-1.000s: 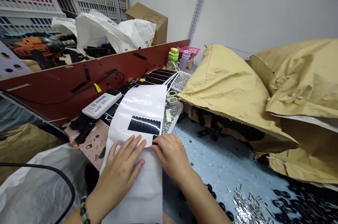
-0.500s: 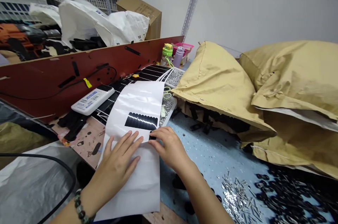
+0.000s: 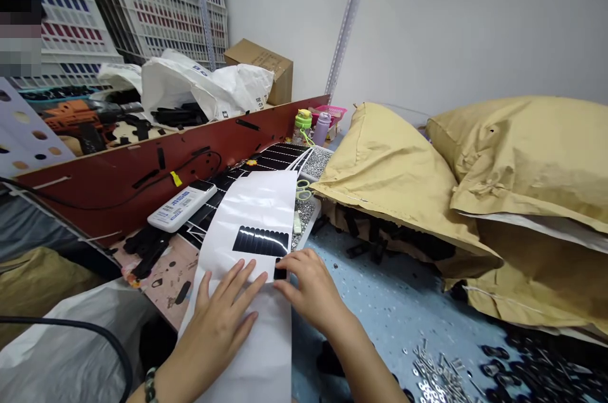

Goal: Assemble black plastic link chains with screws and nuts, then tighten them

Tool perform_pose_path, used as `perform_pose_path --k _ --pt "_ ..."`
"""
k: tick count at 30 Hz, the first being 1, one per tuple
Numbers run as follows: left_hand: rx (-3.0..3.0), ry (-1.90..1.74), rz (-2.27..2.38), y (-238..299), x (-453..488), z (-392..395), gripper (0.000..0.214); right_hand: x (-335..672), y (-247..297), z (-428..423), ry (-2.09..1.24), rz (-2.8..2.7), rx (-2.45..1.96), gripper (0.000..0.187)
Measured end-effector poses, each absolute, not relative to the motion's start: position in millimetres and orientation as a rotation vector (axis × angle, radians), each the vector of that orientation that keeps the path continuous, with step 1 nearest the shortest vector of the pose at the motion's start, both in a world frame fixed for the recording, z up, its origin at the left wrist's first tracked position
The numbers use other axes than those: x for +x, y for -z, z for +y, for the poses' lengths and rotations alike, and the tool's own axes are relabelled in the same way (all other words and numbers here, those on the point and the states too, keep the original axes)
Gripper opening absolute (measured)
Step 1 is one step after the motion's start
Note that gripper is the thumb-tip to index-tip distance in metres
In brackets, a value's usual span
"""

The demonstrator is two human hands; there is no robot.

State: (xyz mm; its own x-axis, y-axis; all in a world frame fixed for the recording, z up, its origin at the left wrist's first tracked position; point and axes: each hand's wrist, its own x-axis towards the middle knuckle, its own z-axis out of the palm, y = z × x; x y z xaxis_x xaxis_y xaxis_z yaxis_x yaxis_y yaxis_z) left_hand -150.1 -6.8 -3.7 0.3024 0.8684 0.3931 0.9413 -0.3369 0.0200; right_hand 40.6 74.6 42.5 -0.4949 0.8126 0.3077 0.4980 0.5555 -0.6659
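Board: a long dark-red wooden board (image 3: 142, 194) runs back along the bench, with a white plastic remote control (image 3: 182, 206) lying just in front of it.

Left hand: the left hand (image 3: 216, 333) lies open and flat, fingers spread, pressing on a glossy white backing sheet (image 3: 247, 213); a beaded bracelet (image 3: 151, 387) circles the wrist.

Sheet: it lies across the bench edge, carrying a row of black rounded strips (image 3: 261, 241) (they look like press-on nails, though that is hard to tell from here).

Right hand: the right hand (image 3: 308, 292) is curled, its fingertips (image 3: 291, 267) at a small black piece (image 3: 280, 272) on the sheet's edge; whether they actually pinch it, I cannot tell.

Tray: pale-green scissors (image 3: 303, 191) rest on a tray of silver beads (image 3: 306, 216).

Far right: tan cloth sacks (image 3: 522, 168) slump above loose steel screws (image 3: 437, 377).
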Motion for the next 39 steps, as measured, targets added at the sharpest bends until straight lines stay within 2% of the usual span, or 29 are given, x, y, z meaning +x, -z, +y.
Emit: perform_pose_path --k 1,2,6,10,13,15,17,19,20,22,24,27,33,39 --pt "-2.356 0.495 -1.669 4.3 -151.4 -6.3 0.054 41.0 -41.3 78.8 -0.695 -2.113 -1.068 0.009" --pt "-2.363 0.497 -1.672 4.3 -152.6 -6.2 0.055 42.3 -40.5 83.6 -0.709 -2.024 -1.096 0.008" --pt "-2.419 0.692 -1.785 -7.5 -150.2 -13.0 0.052 54.3 -43.7 91.5 -0.599 -1.725 -1.204 0.022" --pt "-2.53 1.367 -2.234 -37.7 -125.7 -17.0 0.038 60.5 -46.8 61.6 -0.263 -1.802 -1.013 0.016" --pt "-2.602 1.99 -2.414 -54.9 -100.1 -5.2 0.038 63.3 -42.9 31.8 -0.138 -2.001 -0.957 0.03" --pt "-2.577 2.195 -2.372 -58.4 -86.4 4.2 0.031 70.4 -41.3 18.9 -0.23 -2.061 -1.049 0.042" --pt "-2.634 2.145 -2.303 -56.9 -77.2 8.9 0.027 82.0 -44.5 12.6 -0.385 -2.018 -1.157 0.049" --pt "-2.8 1.92 -2.205 -53.4 -71.3 8.1 0.029 95.1 -53.2 10.0 -0.507 -1.939 -1.235 0.052" --pt "-2.902 1.774 -2.14 -51.6 -69.1 6.4 0.03 101.4 -58.7 9.3 -0.542 -1.919 -1.254 0.048" --pt "-3.034 1.551 -1.999 -48.2 -65.3 2.8 0.032 113.2 -68.1 7.8 -0.594 -1.934 -1.262 0.028" --pt "-2.987 1.484 -1.938 -44.5 -62.0 0.1 0.032 126.0 -70.9 5.5 -0.646 -1.898 -1.289 0.009" --pt "-2.815 1.414 -1.88 -35.7 -57.5 -4.5 0.034 148.4 -58.3 -0.5 -0.743 -1.604 -1.48 0.018" --pt "-2.895 0.833 -1.341 -13.0 -47.6 -22.3 0.033 166.1 -15.3 -11.5 -1.054 -1.288 -1.65 0.026" --pt "-2.895 0.802 -1.293 -5.0 -43.9 -27.4 0.032 151.3 -3.0 -13.7 -0.957 -1.308 -1.686 0.027"
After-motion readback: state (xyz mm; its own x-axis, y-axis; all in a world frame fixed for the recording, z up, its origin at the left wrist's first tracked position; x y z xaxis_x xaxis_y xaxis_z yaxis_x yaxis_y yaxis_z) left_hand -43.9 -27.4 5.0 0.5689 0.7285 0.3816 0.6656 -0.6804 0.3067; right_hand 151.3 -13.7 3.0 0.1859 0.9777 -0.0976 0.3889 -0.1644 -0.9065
